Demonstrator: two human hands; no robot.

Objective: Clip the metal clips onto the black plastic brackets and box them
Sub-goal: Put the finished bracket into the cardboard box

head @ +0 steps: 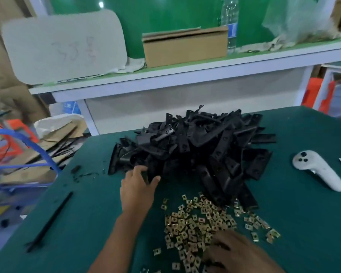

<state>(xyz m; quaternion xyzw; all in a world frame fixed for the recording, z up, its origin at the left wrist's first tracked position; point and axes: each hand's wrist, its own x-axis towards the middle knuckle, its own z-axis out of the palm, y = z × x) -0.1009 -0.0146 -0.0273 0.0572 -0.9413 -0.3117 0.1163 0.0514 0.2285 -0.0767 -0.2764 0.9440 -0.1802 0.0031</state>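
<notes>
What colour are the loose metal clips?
Brassy gold, dark hole in each; metal clips show in the head view.

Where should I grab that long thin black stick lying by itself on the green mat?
Pinch the black stick around its middle, coming straight down from above. It lies flat and alone on the green mat, with bare mat along both long sides, so fingers probably fit either side.

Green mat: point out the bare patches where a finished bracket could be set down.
Bare mat lies between the left hand and the thin black strip. More lies on the right, below the white controller and beyond the metal clips. The middle is crowded: the bracket pile runs into the clips, where the right hand rests.
</notes>
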